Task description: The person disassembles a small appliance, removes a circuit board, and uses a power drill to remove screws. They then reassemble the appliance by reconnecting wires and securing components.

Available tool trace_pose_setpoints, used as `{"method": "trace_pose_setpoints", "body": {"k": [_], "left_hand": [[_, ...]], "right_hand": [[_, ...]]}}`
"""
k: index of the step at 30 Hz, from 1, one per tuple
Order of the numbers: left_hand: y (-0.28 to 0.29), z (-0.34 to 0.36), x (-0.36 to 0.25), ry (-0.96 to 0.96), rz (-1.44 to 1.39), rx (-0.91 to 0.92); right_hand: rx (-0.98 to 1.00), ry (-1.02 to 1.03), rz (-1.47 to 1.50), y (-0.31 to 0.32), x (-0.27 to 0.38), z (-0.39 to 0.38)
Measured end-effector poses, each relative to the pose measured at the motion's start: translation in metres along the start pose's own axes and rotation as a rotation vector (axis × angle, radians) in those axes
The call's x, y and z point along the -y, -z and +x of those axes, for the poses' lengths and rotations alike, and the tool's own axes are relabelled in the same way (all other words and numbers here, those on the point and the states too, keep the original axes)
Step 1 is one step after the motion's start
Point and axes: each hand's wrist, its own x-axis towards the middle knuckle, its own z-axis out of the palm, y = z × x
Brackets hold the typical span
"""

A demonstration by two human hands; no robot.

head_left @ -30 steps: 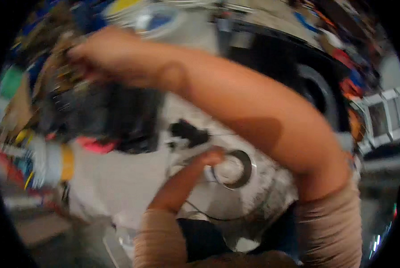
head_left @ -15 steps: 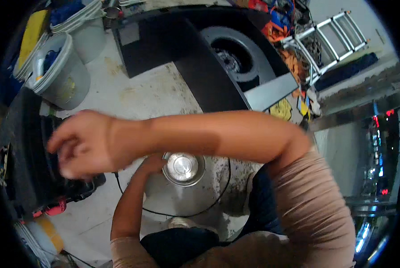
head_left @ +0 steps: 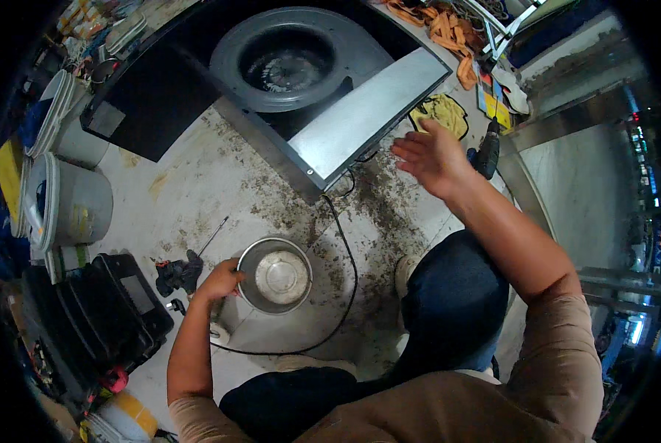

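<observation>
My left hand (head_left: 219, 281) is closed on the left rim of a round metal pot (head_left: 277, 276), its thumb over the edge; the fingers are partly hidden. The pot stands upright on the floor, with nothing seen inside it. My right hand (head_left: 435, 161) is raised to the right with its fingers apart, holding nothing. It is nearest to the silver metal panel (head_left: 374, 111) on the black housing (head_left: 234, 129), which contains a grey round fan (head_left: 286, 66). Beyond that hand lies a yellow glove or cloth (head_left: 442, 114).
A dark power drill (head_left: 485, 151) stands at the right, and another drill (head_left: 181, 275) with a long bit lies left of the pot. A black cable (head_left: 354, 288) curves across the dirt-stained floor. Grey buckets (head_left: 87, 203) and a black toolbox (head_left: 112, 314) line the left side.
My right arm has swung from the far left, across the view, over to the right. My left hand still grips the pot. The view has shifted, bringing more of the fan into sight.
</observation>
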Motion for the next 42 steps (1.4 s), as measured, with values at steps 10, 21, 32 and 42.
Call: {"method": "trace_pose_setpoints", "body": {"k": [10,21,32,42], "left_hand": [[-0.006,0.006,-0.051,0.085,0.060,-0.048],[-0.052,-0.004,-0.056,0.190,-0.068,-0.178],[-0.105,0.007,-0.037,0.102,-0.142,-0.657],[-0.150,0.135,-0.119,-0.039,-1.137,-0.658]], "right_hand": [[0.231,-0.072,0.587,-0.025,-0.006,0.057],[0.302,-0.142,0.759,-0.031,-0.001,0.076],[0.378,-0.111,0.815,-0.055,0.061,0.051],[0.478,-0.217,0.906,-0.099,0.124,0.017]]}}
